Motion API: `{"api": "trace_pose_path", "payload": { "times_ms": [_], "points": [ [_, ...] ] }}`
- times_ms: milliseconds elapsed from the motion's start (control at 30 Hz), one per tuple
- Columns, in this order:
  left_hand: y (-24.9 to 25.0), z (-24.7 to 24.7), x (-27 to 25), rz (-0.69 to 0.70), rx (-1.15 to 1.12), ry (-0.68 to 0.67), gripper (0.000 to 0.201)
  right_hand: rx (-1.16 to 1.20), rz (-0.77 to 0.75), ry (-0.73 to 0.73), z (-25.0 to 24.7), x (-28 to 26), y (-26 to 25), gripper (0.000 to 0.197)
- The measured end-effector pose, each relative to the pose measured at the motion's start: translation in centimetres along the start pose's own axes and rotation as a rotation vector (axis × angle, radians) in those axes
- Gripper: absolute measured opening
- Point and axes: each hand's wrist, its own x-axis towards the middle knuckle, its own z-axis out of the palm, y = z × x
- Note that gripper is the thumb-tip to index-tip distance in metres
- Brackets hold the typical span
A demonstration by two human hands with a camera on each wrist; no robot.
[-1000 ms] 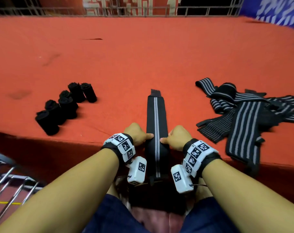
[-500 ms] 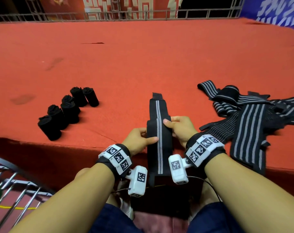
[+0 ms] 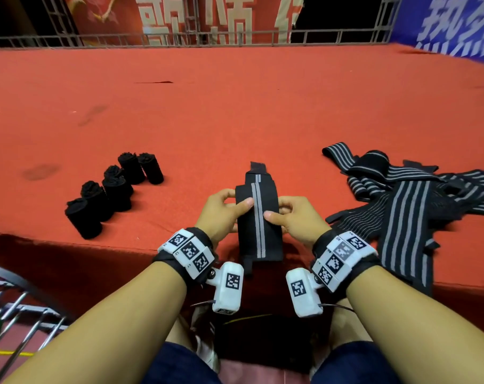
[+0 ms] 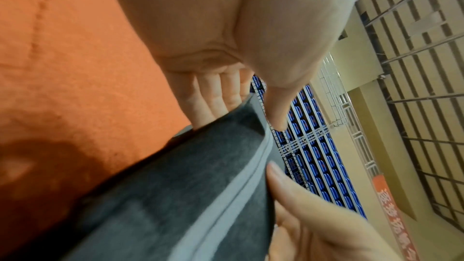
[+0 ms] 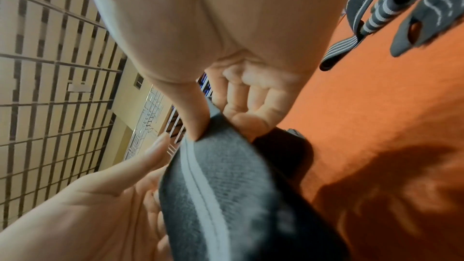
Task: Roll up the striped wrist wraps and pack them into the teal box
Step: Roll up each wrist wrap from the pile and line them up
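Note:
A black wrist wrap [image 3: 259,217] with a grey double stripe is held up off the red carpet near its front edge. My left hand [image 3: 224,210] pinches its left edge, thumb on top, fingers behind. My right hand [image 3: 289,217] pinches its right edge the same way. The left wrist view shows the wrap [image 4: 200,186] between the thumb and the fingers; the right wrist view shows the wrap [image 5: 220,186] pinched likewise. Its lower end hangs over the carpet edge. No teal box is in view.
Several rolled black wraps [image 3: 110,192] stand in a cluster on the left of the red carpet [image 3: 235,112]. A heap of unrolled striped wraps [image 3: 407,200] lies on the right. A metal rail [image 3: 16,314] is at the lower left; a fence [image 3: 180,40] runs along the back.
Both hands have moved up the wrap and lifted it off the carpet. More of the wrap has been drawn up over the front edge.

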Motion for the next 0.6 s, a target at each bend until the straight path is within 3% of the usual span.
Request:
{"api": "trace_pose_path", "payload": {
  "times_ms": [167, 267, 367, 467, 600],
  "points": [
    [0.8, 0.2, -0.7, -0.004, 0.089, -0.096, 0.039, 0.047, -0.116, 0.131, -0.3, 0.4, -2.0, 0.012],
    [1.5, 0.1, -0.8, 0.057, 0.081, -0.016, 0.046, 0.012, -0.127, 0.170, -0.4, 0.4, -2.5, 0.016],
    [2.4, 0.0, -0.8, 0.107, 0.072, 0.068, 0.054, -0.042, -0.151, 0.219, -0.4, -0.1, -2.6, 0.038],
    [2.9, 0.0, -0.7, 0.175, 0.102, 0.146, 0.048, -0.038, -0.302, 0.184, -0.7, -1.0, -3.2, 0.044],
    [3.2, 0.2, -0.6, 0.249, 0.174, 0.214, 0.032, -0.140, -0.425, 0.003, -1.1, -2.5, -4.2, 0.038]
  ]
}}
